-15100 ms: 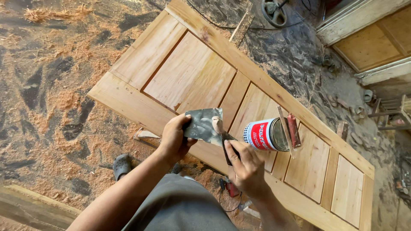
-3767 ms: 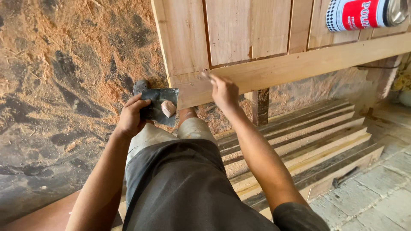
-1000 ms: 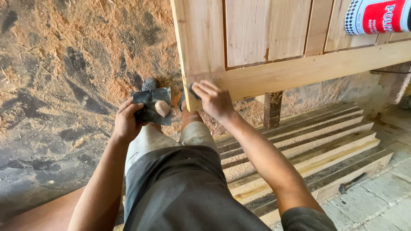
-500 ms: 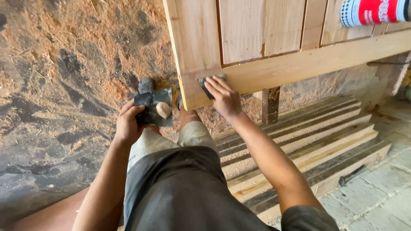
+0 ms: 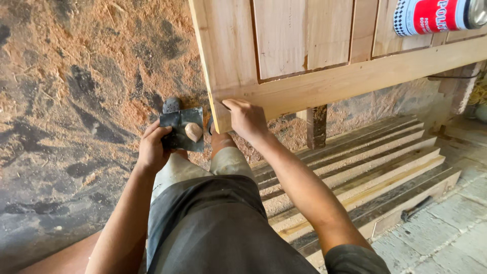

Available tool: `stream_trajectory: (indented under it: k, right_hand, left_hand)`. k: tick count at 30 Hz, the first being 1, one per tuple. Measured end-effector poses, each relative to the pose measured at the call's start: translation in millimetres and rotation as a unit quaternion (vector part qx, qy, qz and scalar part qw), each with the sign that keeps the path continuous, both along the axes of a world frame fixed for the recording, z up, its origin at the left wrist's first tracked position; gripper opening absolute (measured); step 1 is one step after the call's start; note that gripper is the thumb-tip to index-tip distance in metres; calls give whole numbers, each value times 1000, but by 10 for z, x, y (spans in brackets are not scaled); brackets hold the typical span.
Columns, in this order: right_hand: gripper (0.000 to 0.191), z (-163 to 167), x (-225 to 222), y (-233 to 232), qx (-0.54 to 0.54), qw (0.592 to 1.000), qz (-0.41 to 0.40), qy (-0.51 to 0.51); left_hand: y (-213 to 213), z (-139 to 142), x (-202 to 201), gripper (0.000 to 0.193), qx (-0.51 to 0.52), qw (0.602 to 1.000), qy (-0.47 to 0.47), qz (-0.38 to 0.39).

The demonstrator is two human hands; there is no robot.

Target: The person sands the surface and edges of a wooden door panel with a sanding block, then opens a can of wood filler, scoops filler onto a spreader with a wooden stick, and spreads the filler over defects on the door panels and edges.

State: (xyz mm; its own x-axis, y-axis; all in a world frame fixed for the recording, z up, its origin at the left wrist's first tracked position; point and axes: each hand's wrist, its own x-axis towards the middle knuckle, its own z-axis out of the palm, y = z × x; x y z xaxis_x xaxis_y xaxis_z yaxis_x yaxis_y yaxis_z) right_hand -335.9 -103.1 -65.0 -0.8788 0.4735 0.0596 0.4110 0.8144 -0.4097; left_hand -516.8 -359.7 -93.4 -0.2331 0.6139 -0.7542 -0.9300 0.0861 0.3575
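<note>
Where the floor spreads out to the left, it is rough dark concrete strewn with pale orange sawdust and shavings. Over it juts a door of bare, light wood, smooth and unfinished, with raised flat panels set in grooved frames; its lower rail runs to a square corner near the person's knees. Below it lie long planks stacked in steps, dusty and ridged, beside grey paving stones at the right. A dark post stands under the rail. On the door lies a round can, red and white with a shiny metal end. The right hand presses flat against the corner of the door, fingers curled over the edge, grasping nothing I can make out. The left hand grips a thin, dull grey metal plate, square-cornered, held well off the door, with a soft beige lump of filler sitting on it.
</note>
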Motion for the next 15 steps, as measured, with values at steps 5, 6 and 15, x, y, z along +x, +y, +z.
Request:
stream_trajectory:
  k: [5, 6, 15]
  right_hand:
    - [19, -11, 19, 36, 66, 997, -17, 23]
    - [20, -8, 26, 34, 57, 998, -6, 27]
    - [23, 89, 166, 125, -31, 996, -59, -61]
  left_hand:
    - [34, -74, 17, 23, -2, 1000, 4, -12]
    - [36, -98, 31, 23, -3, 1000, -7, -8]
    - [190, -133, 71, 20, -12, 999, 17, -46]
